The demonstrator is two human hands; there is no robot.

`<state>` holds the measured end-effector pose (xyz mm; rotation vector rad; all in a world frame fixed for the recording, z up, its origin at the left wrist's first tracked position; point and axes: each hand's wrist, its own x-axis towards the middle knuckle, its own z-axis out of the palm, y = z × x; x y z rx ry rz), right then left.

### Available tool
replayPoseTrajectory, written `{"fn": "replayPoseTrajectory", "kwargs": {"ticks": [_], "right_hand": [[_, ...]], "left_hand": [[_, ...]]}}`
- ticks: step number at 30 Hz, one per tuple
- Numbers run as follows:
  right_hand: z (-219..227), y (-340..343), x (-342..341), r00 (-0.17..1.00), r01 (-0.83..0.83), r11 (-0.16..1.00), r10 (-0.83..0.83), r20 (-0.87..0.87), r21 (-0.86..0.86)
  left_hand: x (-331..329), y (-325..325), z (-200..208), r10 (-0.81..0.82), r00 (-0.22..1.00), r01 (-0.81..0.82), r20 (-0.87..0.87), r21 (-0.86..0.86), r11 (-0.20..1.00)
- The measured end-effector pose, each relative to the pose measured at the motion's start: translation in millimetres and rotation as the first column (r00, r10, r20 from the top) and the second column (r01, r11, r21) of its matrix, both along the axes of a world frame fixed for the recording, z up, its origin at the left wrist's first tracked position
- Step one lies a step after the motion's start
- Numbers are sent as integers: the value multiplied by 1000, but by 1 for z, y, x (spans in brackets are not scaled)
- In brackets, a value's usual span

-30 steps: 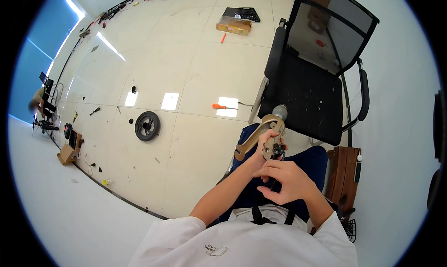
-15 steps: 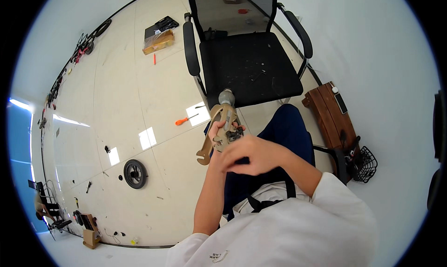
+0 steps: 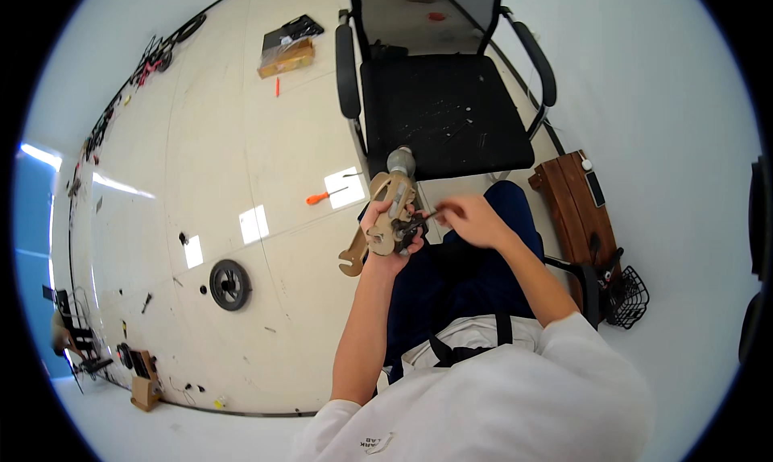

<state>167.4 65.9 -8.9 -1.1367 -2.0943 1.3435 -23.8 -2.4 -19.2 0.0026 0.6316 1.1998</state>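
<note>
black wheel (image 3: 229,284) on floor at 8 o'clock | orange screwdriver (image 3: 325,195) on floor at 10 o'clock of the hands | left hand (image 3: 386,238) grip closed around tan wooden assembly (image 3: 385,216), held above lap at centre | right hand (image 3: 473,220) grip pinching a small dark tool (image 3: 427,215) against the assembly | black office chair (image 3: 439,100) at 12 o'clock | brown wooden box (image 3: 576,200) at 3 o'clock

Pretty bright, even overhead lighting here, with white ceiling-light reflections glaring off the glossy floor (image 3: 201,180) in several patches. Heavy fisheye bend toward the rim, black corners, and a blue tint on the left edge. The centre is sharp, shadows soft and faint.
</note>
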Motion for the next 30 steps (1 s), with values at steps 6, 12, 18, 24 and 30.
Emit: {"fn": "replayPoseTrajectory", "kwargs": {"ticks": [6, 12, 18, 24, 30], "right_hand": [[43, -101, 34, 989, -110, 911, 62, 133, 397], [78, -83, -9, 964, -228, 609, 253, 87, 760], [102, -45, -66, 835, -390, 405, 534, 132, 827], [87, 37, -108, 954, -253, 875, 297, -47, 412], [-19, 16, -15, 992, 40, 982, -61, 108, 186]], "left_hand": [[7, 0, 2, -5, 999, 2, -41, -75, 997], [0, 2, -1, 49, 996, -50, 80, 6, 999], [7, 7, 18, 193, 981, -185, 31, -174, 967], [9, 3, 14, 2, 998, -7, -61, -80, 997], [2, 2, 8, 36, 999, -39, -30, -106, 994]]}}
